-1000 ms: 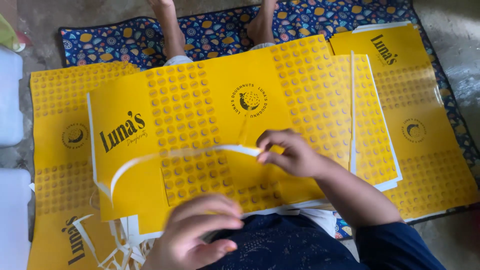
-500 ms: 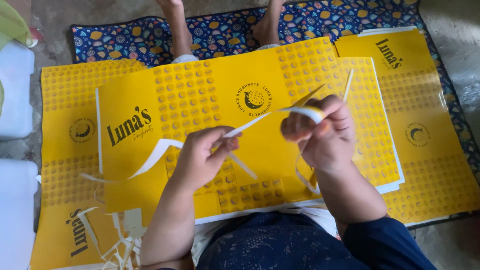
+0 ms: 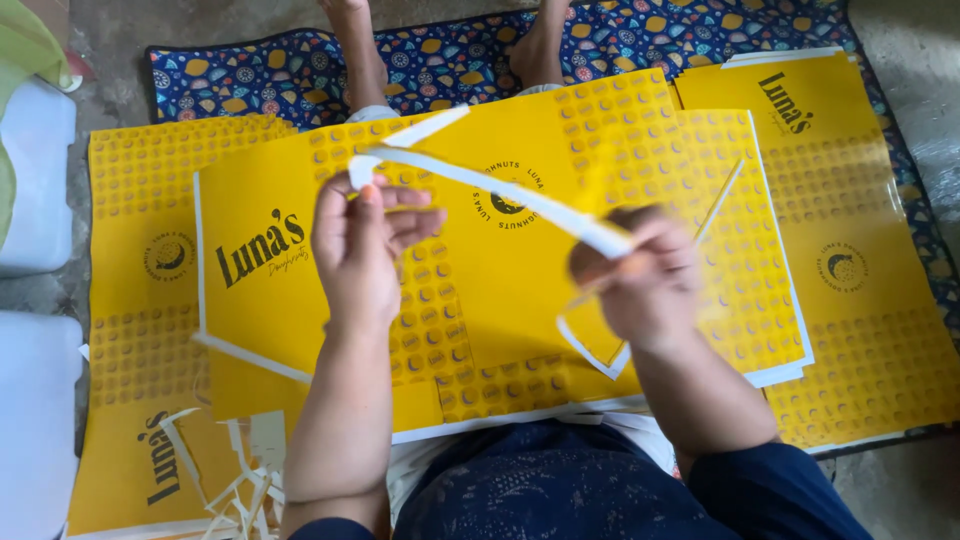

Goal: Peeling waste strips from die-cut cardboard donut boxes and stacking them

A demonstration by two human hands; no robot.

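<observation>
Below, yellow printed card sheets (image 3: pixel 520 260) cover our patterned blue mat (image 3: pixel 450 60) on grey concrete floor (image 3: pixel 230 20); our left hand (image 3: pixel 365 250) and right hand (image 3: pixel 640 275) pinch a thin white paper strip (image 3: pixel 500 185).

Bare forearms, dark navy clothing, bare feet

The left hand (image 3: pixel 365 245) and right hand (image 3: pixel 640 285) are bare, without rings or wristbands. A navy sleeve (image 3: pixel 770 490) shows at lower right; speckled navy cloth (image 3: pixel 560 490) covers the lap at bottom centre, with bare feet (image 3: pixel 540 50) at the top.

Two hands (image 3: pixel 365 240) (image 3: pixel 640 275) counted; one white paper strip (image 3: pixel 500 185) held; two bare feet (image 3: pixel 350 20) seen; one patterned mat (image 3: pixel 450 60).
</observation>
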